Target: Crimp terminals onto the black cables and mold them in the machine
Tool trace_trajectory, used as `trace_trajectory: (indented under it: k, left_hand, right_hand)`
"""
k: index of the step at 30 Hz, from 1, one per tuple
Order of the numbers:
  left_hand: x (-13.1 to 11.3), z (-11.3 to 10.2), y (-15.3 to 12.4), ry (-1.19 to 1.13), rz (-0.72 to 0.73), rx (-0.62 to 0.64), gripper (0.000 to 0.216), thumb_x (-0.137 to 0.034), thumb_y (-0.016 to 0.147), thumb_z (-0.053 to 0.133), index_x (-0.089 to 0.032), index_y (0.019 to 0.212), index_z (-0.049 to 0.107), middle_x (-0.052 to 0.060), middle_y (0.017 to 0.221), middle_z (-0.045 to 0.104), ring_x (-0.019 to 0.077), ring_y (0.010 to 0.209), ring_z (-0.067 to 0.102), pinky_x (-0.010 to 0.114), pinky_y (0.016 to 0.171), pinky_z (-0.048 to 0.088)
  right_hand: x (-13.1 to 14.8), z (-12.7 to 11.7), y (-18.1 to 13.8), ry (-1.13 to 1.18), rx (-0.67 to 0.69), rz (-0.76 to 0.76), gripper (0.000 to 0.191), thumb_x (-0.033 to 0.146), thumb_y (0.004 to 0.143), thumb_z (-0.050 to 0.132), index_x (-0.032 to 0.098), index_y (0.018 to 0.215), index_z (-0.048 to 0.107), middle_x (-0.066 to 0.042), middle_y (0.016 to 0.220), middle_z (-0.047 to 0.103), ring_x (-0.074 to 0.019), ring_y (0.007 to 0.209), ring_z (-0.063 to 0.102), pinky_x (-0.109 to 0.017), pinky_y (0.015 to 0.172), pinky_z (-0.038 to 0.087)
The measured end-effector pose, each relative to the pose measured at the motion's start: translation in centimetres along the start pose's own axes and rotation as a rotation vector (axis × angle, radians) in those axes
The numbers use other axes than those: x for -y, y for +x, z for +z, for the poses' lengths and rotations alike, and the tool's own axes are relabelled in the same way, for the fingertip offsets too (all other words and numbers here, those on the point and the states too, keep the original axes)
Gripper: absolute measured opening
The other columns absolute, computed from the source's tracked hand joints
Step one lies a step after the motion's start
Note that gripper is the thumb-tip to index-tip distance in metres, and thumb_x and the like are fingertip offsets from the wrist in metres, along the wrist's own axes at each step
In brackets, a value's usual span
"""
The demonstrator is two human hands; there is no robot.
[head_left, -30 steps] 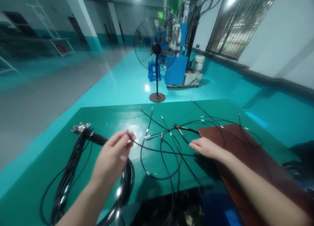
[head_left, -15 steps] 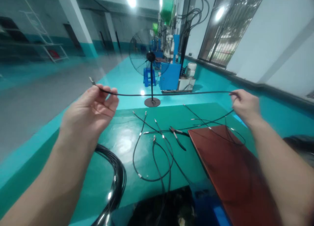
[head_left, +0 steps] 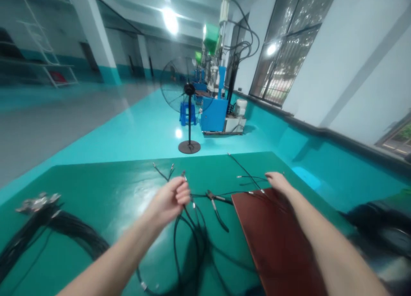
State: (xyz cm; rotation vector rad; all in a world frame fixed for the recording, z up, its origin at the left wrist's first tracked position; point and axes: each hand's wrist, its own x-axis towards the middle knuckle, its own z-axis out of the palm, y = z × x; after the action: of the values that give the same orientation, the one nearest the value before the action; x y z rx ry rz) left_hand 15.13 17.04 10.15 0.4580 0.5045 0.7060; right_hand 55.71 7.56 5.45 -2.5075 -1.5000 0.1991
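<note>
My left hand point(head_left: 173, 197) is closed over the table, its fingers wrapped round a thin black cable point(head_left: 184, 211) whose metal tip pokes out above the fist. Below it, loops of black cable run toward the table's near side. At the far edge of a reddish-brown board point(head_left: 266, 232), my right hand point(head_left: 278, 181) is curled shut among thin cables point(head_left: 245, 169). What its fingers grip, if anything, is hidden. Between the hands lie black-handled cutting pliers point(head_left: 218, 210) with their handles spread.
On the left of the green table point(head_left: 105, 185) rests a thick bundle of black cables point(head_left: 77, 229) with metal ends. Beyond the table stand a black pedestal fan point(head_left: 189, 116) and a blue machine point(head_left: 213, 115). Dark coiled material point(head_left: 382, 227) sits at the right.
Both hands have come down toward the table, and the cable stretched between them is no longer seen. My left hand has closed and moved right; my right hand has moved left to the board.
</note>
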Motion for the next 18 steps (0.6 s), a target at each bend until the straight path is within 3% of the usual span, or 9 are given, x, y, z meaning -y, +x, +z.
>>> trace_trajectory:
  k: [3, 5, 8, 10, 13, 15, 18]
  left_hand:
    - [3.2, 0.2, 1.7, 0.03, 0.025, -0.017, 0.019, -0.02, 0.087, 0.044, -0.018, 0.069, 0.035, -0.008, 0.047, 0.027, 0.0027, 0.034, 0.025, 0.014, 0.035, 0.012]
    - [4.2, 0.0, 2.5, 0.04, 0.059, -0.019, 0.017, -0.025, 0.083, 0.051, -0.02, 0.074, 0.038, -0.01, 0.045, 0.025, 0.0028, 0.033, 0.02, 0.015, 0.036, 0.008]
    - [4.4, 0.0, 3.3, 0.024, 0.078, -0.033, 0.022, -0.026, 0.073, 0.061, -0.019, 0.072, 0.04, -0.011, 0.043, 0.022, 0.0022, 0.034, 0.015, 0.017, 0.037, 0.005]
    - [4.3, 0.4, 3.7, 0.013, 0.087, -0.048, 0.021, -0.019, 0.065, 0.064, -0.017, 0.072, 0.044, -0.011, 0.043, 0.023, 0.0018, 0.035, 0.016, 0.017, 0.036, 0.006]
    - [4.1, 1.3, 4.0, -0.038, 0.106, -0.042, 0.025, -0.009, 0.056, 0.064, -0.012, 0.076, 0.051, -0.012, 0.041, 0.022, 0.0011, 0.035, 0.016, 0.016, 0.036, 0.007]
    - [3.9, 2.3, 3.7, -0.111, 0.123, -0.002, 0.029, -0.008, 0.056, 0.066, -0.011, 0.082, 0.053, -0.012, 0.041, 0.021, 0.0008, 0.035, 0.014, 0.016, 0.035, 0.007]
    - [3.2, 3.9, 2.5, -0.212, 0.201, 0.091, 0.032, -0.016, 0.06, 0.07, -0.01, 0.088, 0.055, -0.013, 0.04, 0.021, 0.0009, 0.035, 0.012, 0.015, 0.034, 0.006]
  right_hand:
    - [0.8, 3.0, 2.9, -0.127, 0.049, -0.015, 0.025, 0.03, 0.084, 0.052, 0.014, 0.103, 0.056, -0.007, 0.11, 0.057, -0.019, 0.099, 0.055, -0.042, 0.086, 0.044]
    - [0.8, 3.3, 3.9, -0.195, 0.086, -0.015, 0.022, 0.03, 0.083, 0.054, 0.013, 0.096, 0.058, -0.005, 0.098, 0.06, -0.0161, 0.087, 0.058, -0.038, 0.078, 0.048]
    - [0.8, 1.0, 4.8, -0.277, 0.041, -0.015, 0.017, 0.028, 0.083, 0.054, 0.013, 0.084, 0.061, -0.003, 0.082, 0.063, -0.0144, 0.073, 0.059, -0.032, 0.067, 0.047]
    - [1.9, -2.0, 4.9, -0.313, -0.094, -0.016, 0.022, 0.029, 0.086, 0.045, 0.015, 0.084, 0.062, -0.008, 0.083, 0.065, -0.0184, 0.073, 0.059, -0.031, 0.063, 0.044]
    - [6.0, -6.6, 3.2, -0.327, -0.34, -0.082, 0.035, 0.036, 0.088, 0.032, 0.018, 0.091, 0.061, -0.012, 0.096, 0.064, -0.0246, 0.084, 0.059, -0.032, 0.062, 0.039]
    - [10.5, -8.3, 0.5, -0.273, -0.468, -0.324, 0.032, 0.038, 0.086, 0.036, 0.02, 0.086, 0.062, -0.007, 0.094, 0.066, -0.0222, 0.084, 0.059, -0.029, 0.063, 0.038]
    - [17.9, -7.6, -4.8, -0.124, -0.389, -0.686, 0.032, 0.037, 0.087, 0.036, 0.021, 0.076, 0.062, -0.003, 0.07, 0.066, -0.0157, 0.06, 0.059, -0.025, 0.056, 0.037]
